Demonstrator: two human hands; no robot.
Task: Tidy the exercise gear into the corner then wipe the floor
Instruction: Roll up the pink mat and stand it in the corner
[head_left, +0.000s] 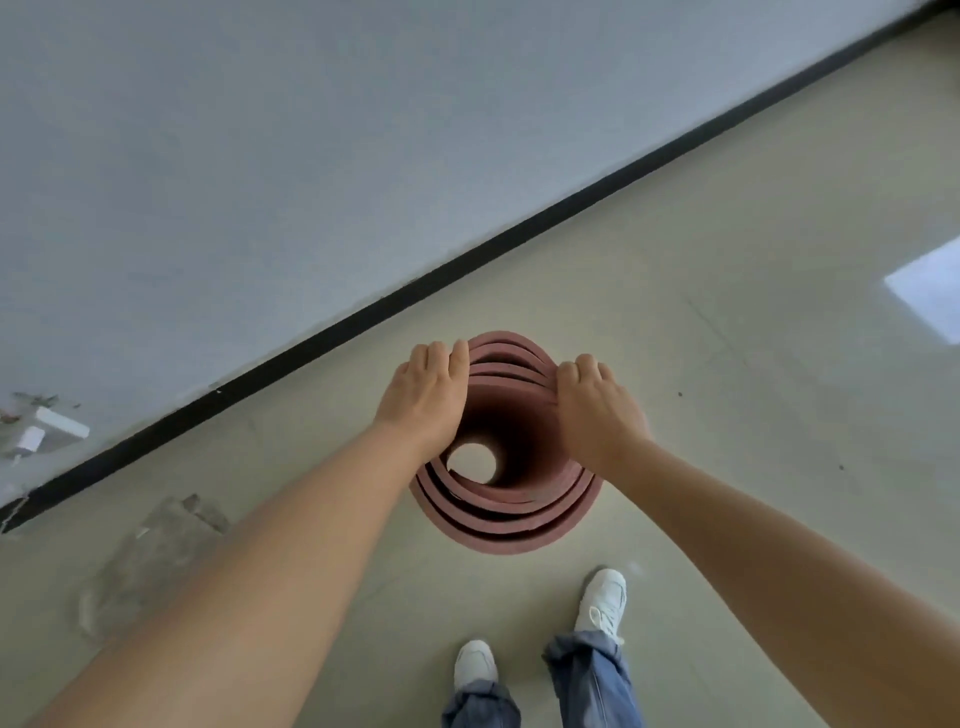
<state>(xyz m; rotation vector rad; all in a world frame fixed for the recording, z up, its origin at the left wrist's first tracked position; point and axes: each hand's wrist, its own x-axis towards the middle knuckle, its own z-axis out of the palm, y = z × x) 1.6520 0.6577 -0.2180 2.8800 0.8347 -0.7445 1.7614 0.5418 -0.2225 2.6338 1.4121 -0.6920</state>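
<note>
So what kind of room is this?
Probably a bare indoor room, maybe a workout space: a plain grey wall, a shiny tiled floor with a black skirting strip, and a rolled red exercise mat standing upright.

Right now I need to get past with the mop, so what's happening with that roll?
A person stands a rolled red exercise mat on end on the floor near the wall. The left hand and right hand grip its top edge on opposite sides. The roll is loose, and you can see the floor through it.
</note>
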